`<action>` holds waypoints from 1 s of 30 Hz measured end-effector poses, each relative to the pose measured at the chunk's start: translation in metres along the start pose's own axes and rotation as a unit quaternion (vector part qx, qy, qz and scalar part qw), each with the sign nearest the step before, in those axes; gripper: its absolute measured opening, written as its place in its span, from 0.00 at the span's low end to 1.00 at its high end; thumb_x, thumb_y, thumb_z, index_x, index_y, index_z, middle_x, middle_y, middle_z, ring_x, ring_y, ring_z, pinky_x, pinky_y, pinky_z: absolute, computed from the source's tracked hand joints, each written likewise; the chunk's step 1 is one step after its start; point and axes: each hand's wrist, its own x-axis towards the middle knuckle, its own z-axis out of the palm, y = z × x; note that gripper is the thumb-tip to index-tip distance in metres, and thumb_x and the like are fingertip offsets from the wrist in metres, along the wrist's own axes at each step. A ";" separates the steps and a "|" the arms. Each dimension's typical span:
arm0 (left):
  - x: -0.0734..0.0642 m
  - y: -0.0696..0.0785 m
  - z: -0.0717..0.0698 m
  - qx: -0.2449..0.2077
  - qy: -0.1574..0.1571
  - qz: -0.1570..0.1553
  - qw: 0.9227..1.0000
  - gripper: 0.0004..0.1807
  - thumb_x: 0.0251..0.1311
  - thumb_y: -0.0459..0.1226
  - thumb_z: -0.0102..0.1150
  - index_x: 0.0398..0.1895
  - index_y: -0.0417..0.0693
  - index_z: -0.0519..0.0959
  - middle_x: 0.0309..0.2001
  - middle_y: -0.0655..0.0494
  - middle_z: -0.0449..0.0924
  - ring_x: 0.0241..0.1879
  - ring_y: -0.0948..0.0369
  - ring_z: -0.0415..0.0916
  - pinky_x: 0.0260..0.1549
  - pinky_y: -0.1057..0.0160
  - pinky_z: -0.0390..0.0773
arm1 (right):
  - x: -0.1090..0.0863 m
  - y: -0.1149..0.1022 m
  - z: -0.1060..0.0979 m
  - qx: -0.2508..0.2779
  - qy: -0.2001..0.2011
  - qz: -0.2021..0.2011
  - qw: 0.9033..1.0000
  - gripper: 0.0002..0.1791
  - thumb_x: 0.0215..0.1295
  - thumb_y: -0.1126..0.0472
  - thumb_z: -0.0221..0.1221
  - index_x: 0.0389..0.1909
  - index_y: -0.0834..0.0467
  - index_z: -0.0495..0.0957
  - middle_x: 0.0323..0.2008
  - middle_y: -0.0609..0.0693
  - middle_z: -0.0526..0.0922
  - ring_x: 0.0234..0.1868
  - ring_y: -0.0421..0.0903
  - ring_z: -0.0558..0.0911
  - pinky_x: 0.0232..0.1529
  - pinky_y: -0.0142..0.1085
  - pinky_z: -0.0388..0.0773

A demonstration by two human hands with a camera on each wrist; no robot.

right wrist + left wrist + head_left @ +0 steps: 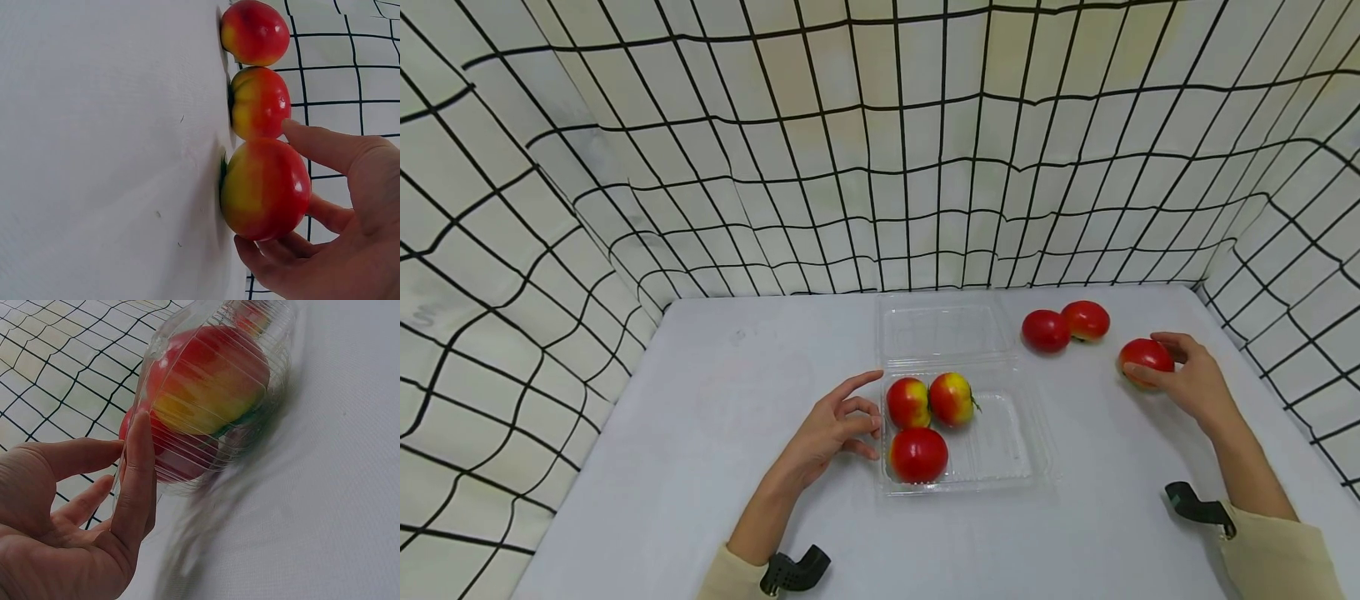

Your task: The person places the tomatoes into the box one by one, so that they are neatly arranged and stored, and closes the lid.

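- While the right hand (1197,379) clamps thumb and fingers on one tomato (1144,357) near the far right corner of the table (700,417), the left hand (831,427) pinches the left rim of a clear container (1003,429).
- Container: lid (943,329) open toward the far edge; three tomatoes (919,455) in its left half.
- Near the far edge: two tomatoes (1045,331).

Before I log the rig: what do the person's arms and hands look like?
Left hand and right hand: bare, no gloves. Left sleeve and right sleeve: plain pale beige, ending short of the wrists. A black, bent fitting at each cuff: left fitting, right fitting. No cables or legible markings visible.
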 end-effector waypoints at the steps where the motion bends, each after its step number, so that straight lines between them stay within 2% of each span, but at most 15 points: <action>1: 0.000 0.000 0.000 0.000 0.001 0.000 1.000 0.39 0.69 0.31 0.62 0.81 0.52 0.60 0.39 0.56 0.80 0.35 0.61 0.82 0.35 0.60 0.91 | 0.000 0.000 0.000 0.002 -0.002 0.002 1.000 0.46 0.71 0.49 0.65 0.77 0.70 0.54 0.71 0.77 0.61 0.69 0.77 0.60 0.54 0.64 0.81; 9: 0.000 -0.002 0.000 -0.002 0.004 -0.004 1.000 0.38 0.69 0.31 0.62 0.80 0.54 0.61 0.39 0.56 0.80 0.36 0.60 0.82 0.35 0.60 0.91 | 0.000 0.006 -0.001 0.023 -0.030 0.019 0.999 0.50 0.69 0.52 0.67 0.80 0.65 0.50 0.74 0.78 0.56 0.70 0.78 0.58 0.51 0.58 0.84; 12: 0.000 -0.001 -0.001 -0.003 0.004 -0.005 1.000 0.38 0.69 0.31 0.62 0.80 0.54 0.61 0.39 0.56 0.80 0.36 0.60 0.82 0.35 0.59 0.91 | 0.001 0.008 -0.001 0.022 -0.036 0.017 0.999 0.51 0.68 0.51 0.67 0.81 0.63 0.49 0.74 0.78 0.55 0.70 0.78 0.58 0.45 0.47 0.83; 15: 0.000 -0.001 -0.001 -0.002 0.003 -0.002 1.000 0.38 0.69 0.32 0.62 0.81 0.53 0.61 0.39 0.56 0.80 0.36 0.60 0.82 0.35 0.59 0.91 | 0.003 0.009 -0.001 0.019 -0.037 0.012 0.999 0.51 0.68 0.51 0.68 0.82 0.62 0.49 0.74 0.78 0.55 0.69 0.77 0.59 0.40 0.35 0.78; 17: 0.000 -0.001 -0.001 0.000 0.002 -0.001 1.000 0.39 0.69 0.32 0.62 0.81 0.53 0.60 0.40 0.56 0.80 0.36 0.60 0.82 0.35 0.60 0.91 | 0.003 0.010 -0.001 0.016 -0.036 0.008 0.999 0.51 0.68 0.51 0.69 0.82 0.61 0.49 0.74 0.78 0.56 0.68 0.77 0.60 0.39 0.31 0.75; 21: 0.000 -0.002 -0.001 0.001 0.002 0.000 1.000 0.39 0.69 0.32 0.62 0.81 0.52 0.60 0.40 0.56 0.80 0.36 0.61 0.82 0.35 0.60 0.90 | 0.003 0.010 -0.002 0.015 -0.033 0.007 0.999 0.52 0.68 0.51 0.68 0.82 0.61 0.47 0.74 0.79 0.56 0.68 0.78 0.61 0.39 0.31 0.75; 26: 0.000 -0.002 -0.001 0.001 0.001 0.000 1.000 0.38 0.69 0.31 0.62 0.81 0.52 0.60 0.40 0.56 0.79 0.36 0.61 0.82 0.35 0.60 0.90 | 0.002 0.010 -0.002 0.023 -0.029 0.014 0.999 0.53 0.68 0.52 0.68 0.80 0.67 0.45 0.74 0.78 0.56 0.69 0.77 0.61 0.42 0.35 0.78; 30: 0.000 -0.002 -0.001 0.001 -0.002 0.001 1.000 0.39 0.69 0.31 0.61 0.81 0.52 0.60 0.40 0.56 0.79 0.36 0.60 0.82 0.35 0.60 0.90 | 0.001 0.006 -0.001 0.037 -0.023 0.015 0.999 0.52 0.69 0.52 0.67 0.79 0.70 0.45 0.75 0.77 0.56 0.71 0.77 0.59 0.43 0.35 0.76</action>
